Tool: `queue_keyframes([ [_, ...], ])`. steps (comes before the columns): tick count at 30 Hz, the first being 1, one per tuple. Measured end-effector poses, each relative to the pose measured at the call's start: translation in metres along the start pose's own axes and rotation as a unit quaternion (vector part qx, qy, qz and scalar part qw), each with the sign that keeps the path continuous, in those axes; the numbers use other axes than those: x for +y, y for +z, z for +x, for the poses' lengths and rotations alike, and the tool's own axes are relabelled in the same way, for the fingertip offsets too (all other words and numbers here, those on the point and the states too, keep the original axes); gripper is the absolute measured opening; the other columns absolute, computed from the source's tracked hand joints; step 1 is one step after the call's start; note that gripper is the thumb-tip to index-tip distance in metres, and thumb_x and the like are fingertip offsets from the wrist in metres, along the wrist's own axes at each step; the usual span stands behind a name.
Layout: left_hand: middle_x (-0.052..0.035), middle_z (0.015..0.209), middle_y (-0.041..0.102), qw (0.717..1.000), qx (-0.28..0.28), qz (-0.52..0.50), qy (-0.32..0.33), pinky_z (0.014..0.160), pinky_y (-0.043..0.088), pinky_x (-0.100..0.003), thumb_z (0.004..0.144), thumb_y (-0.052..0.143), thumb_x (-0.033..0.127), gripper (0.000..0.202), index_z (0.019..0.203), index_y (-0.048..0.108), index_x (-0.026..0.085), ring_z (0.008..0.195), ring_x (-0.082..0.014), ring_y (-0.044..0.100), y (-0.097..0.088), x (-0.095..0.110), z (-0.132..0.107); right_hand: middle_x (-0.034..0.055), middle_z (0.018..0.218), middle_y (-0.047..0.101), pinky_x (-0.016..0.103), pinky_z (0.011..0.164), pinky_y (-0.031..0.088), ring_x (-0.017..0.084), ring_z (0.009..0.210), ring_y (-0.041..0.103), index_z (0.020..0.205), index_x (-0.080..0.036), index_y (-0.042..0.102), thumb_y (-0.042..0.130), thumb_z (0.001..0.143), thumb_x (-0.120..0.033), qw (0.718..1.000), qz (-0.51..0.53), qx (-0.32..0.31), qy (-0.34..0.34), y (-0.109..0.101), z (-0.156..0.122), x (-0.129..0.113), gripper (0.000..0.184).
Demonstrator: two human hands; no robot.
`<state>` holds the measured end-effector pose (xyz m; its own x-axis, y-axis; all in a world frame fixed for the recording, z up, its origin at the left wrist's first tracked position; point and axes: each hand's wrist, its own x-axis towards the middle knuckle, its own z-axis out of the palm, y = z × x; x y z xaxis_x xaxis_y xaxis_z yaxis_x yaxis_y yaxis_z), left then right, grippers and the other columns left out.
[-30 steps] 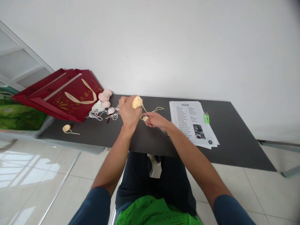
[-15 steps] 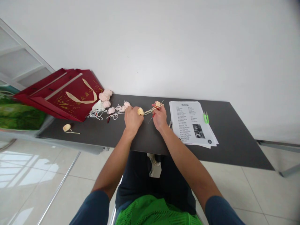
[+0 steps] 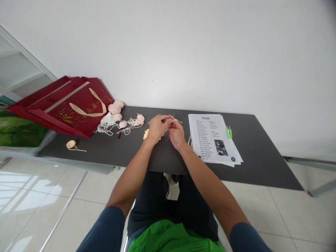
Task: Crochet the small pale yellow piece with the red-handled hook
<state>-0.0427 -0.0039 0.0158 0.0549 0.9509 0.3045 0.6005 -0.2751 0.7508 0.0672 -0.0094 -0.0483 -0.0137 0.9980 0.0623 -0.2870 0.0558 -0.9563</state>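
My right hand is closed round a crochet hook with a red grip and thin metal ends. My left hand meets it at the fingertips, pinched close to the hook; whatever lies between those fingers is hidden. A pale yellow strand of yarn loops out by the right fingers. Under and beside my left hand, a pale yellow yarn ball rests on the dark table, mostly covered by the hand.
Left of my hands lie pink yarn, white yarn and a dark red-handled tool. Red paper bags lean behind. A small cream cup-shaped piece sits far left. Printed sheets and green snips lie right.
My left hand has put the yellow yarn ball down on the table and moved right to meet my right hand. The peach crocheted piece by the right fingers is now hidden.
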Motion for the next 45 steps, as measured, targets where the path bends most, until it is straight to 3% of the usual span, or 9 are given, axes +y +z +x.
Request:
queue_keyframes([
  [7,-0.0067,0.087,0.082,0.993,-0.023,-0.116,-0.025,0.074,0.052,-0.028,0.082,0.073,0.033,0.022,0.091,0.082,0.016,0.078,-0.0187,0.073,0.005,-0.003,0.005,0.0033,0.144,0.066,0.050,0.129,0.032,0.025,0.153,0.042,0.136,-0.029,0.062,0.061,0.069,-0.014,0.999,-0.017,0.005,-0.047,0.000,-0.004,0.000,0.069],
  [16,-0.0038,0.073,0.077,0.996,-0.039,-0.076,-0.023,0.066,0.047,-0.027,0.078,0.066,0.029,0.020,0.075,0.080,0.015,0.067,-0.0159,0.066,-0.005,0.003,0.009,0.0003,0.164,0.049,0.042,0.129,0.033,0.021,0.157,0.038,0.136,-0.028,0.062,0.052,0.067,-0.009,0.997,-0.032,-0.036,-0.068,-0.002,-0.010,0.004,0.072],
  [21,-0.0016,0.063,0.070,0.997,-0.037,-0.066,-0.033,0.057,0.040,-0.026,0.071,0.066,0.025,0.012,0.065,0.074,0.016,0.060,-0.0137,0.058,-0.003,0.002,0.009,0.0016,0.158,0.054,0.038,0.116,0.047,0.023,0.148,0.048,0.133,-0.029,0.063,0.062,0.070,-0.016,0.998,0.017,-0.036,-0.051,0.000,-0.018,-0.006,0.064],
  [26,-0.0014,0.061,0.066,0.993,-0.037,-0.100,-0.041,0.054,0.037,-0.024,0.067,0.070,0.026,0.011,0.064,0.072,0.016,0.059,-0.0130,0.055,-0.002,-0.003,0.008,0.0069,0.135,0.070,0.035,0.093,0.055,0.023,0.120,0.066,0.117,-0.024,0.067,0.061,0.087,-0.049,0.994,0.094,0.064,0.008,-0.001,-0.019,-0.029,0.039],
  [30,0.0002,0.062,0.065,0.986,-0.026,-0.151,-0.057,0.054,0.037,-0.024,0.067,0.069,0.025,0.010,0.066,0.070,0.016,0.058,-0.0113,0.053,-0.002,-0.006,0.008,0.0095,0.131,0.071,0.032,0.080,0.054,0.020,0.104,0.069,0.098,-0.023,0.065,0.061,0.086,-0.056,0.992,-0.001,0.120,0.044,-0.012,-0.021,-0.035,0.036],
  [34,0.0023,0.060,0.061,0.977,0.031,-0.195,-0.077,0.053,0.034,-0.024,0.069,0.068,0.024,0.009,0.069,0.070,0.016,0.055,-0.0095,0.047,-0.001,-0.012,0.012,0.0108,0.120,0.074,0.029,0.069,0.051,0.019,0.096,0.070,0.093,-0.021,0.066,0.055,0.087,-0.051,0.985,-0.111,0.109,0.070,-0.031,-0.035,-0.034,0.032],
  [37,0.0035,0.060,0.058,0.970,0.084,-0.211,-0.082,0.054,0.033,-0.024,0.070,0.067,0.023,0.007,0.070,0.069,0.016,0.056,-0.0088,0.044,-0.001,-0.016,0.019,0.0100,0.088,0.077,0.030,0.061,0.046,0.020,0.078,0.070,0.083,-0.019,0.069,0.054,0.087,-0.041,0.960,-0.247,0.066,0.118,-0.046,-0.047,-0.039,0.027],
  [40,0.0052,0.060,0.053,0.954,0.175,-0.233,-0.075,0.054,0.031,-0.023,0.071,0.066,0.021,0.005,0.069,0.067,0.016,0.056,-0.0080,0.041,-0.002,-0.017,0.027,0.0095,0.060,0.070,0.034,0.069,0.049,0.025,0.073,0.071,0.058,-0.019,0.065,0.064,0.079,-0.028,0.905,-0.393,-0.008,0.164,-0.055,-0.055,-0.050,0.023],
  [45,0.0065,0.059,0.048,0.911,0.287,-0.293,-0.036,0.055,0.031,-0.022,0.073,0.066,0.020,0.005,0.069,0.065,0.017,0.055,-0.0071,0.039,-0.005,-0.007,0.037,0.0179,0.078,0.079,0.042,0.091,0.054,0.038,0.100,0.076,0.060,-0.017,0.071,0.078,0.073,-0.030,0.812,-0.544,-0.113,0.180,-0.063,-0.062,-0.075,0.020],
])
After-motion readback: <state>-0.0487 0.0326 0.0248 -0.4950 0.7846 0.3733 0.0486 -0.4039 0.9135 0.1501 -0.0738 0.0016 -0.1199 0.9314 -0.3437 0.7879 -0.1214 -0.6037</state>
